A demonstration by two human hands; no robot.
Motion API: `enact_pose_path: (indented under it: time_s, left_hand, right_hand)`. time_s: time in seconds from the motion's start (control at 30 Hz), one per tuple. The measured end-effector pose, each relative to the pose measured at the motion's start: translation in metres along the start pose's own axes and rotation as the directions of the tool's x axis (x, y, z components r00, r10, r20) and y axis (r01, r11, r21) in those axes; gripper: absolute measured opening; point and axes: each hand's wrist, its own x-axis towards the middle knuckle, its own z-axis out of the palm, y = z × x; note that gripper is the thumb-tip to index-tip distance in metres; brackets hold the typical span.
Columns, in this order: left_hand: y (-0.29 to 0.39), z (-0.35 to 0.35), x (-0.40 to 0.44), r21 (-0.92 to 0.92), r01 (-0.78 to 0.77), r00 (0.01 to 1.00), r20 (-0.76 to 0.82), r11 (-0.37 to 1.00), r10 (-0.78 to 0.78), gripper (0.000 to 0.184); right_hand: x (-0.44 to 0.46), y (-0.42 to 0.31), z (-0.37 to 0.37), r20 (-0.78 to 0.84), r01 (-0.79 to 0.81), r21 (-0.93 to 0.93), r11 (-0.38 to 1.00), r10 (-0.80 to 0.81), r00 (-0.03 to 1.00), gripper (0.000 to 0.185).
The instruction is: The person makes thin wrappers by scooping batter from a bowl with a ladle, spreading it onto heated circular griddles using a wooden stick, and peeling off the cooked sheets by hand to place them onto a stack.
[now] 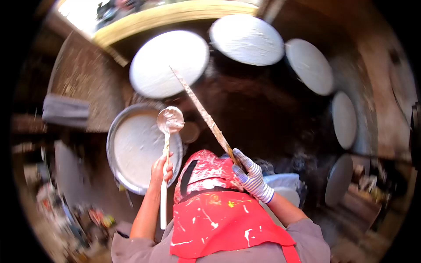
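Observation:
My left hand [163,170] is bare and wrapped round the pale handle of a ladle [170,120], whose bowl is coated with whitish batter. The ladle is over the right side of a wide basin [142,149] holding pale liquid. My right hand [252,176], in a striped glove, grips the lower end of a long, narrow wooden stick [206,116] smeared with batter. The stick slants up and left, its thin tip over a round white surface [169,63]. A red apron [223,223] with white splashes covers my front.
More round white surfaces stand in an arc: one at the top [246,39], others [309,66] down the right side. A brown board [85,79] with a folded grey cloth [66,110] is at the left. Blurred clutter fills the lower left and lower right.

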Motion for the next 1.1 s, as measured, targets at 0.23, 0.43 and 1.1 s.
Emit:
enact_pose_path:
  time_s: [0.23, 0.43, 1.1]
  left_hand:
    - [-0.051, 0.255, 0.042, 0.617, 0.076, 0.820, 0.408, 0.783, -0.401, 0.031]
    - [-0.185, 0.493, 0.010, 0.805, -0.234, 0.348, 0.593, 0.545, -0.726, 0.024]
    - [-0.476, 0.684, -0.065, 0.487, -0.720, -0.190, 0.548, 0.495, -0.815, 0.031]
  right_hand:
    - [-0.155, 0.046, -0.104, -0.822, -0.208, -0.052, 0.977, 0.076, 0.564, 0.035]
    - [-0.256, 0.068, -0.129, -0.970, -0.521, 0.038, 0.852, -0.093, -0.223, 0.034]
    - [-0.215, 0.116, -0.211, -0.685, -0.354, 0.640, 0.681, 0.299, -0.664, 0.038]
